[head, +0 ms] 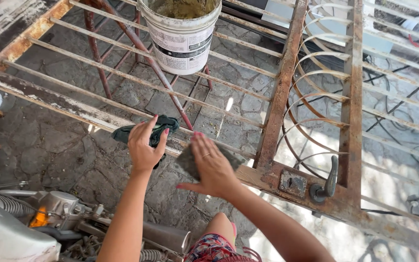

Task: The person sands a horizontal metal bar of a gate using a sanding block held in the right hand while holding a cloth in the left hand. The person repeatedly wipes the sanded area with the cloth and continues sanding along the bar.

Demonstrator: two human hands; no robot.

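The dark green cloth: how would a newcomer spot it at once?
Start at the rusty metal gate lying flat. On its white-flaked edge rail, below the white bucket, the left hand presses a dark green cloth. The right hand holds a grey pad instead.

dark green cloth (152, 130), rust-orange gate (281, 92), white bucket (180, 39)

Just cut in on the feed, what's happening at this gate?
A person leans over a rusty metal gate laid flat. The left hand presses a dark green cloth on the gate's peeling frame bar; the right hand holds a grey abrasive pad against it. A white bucket sits on the bars.
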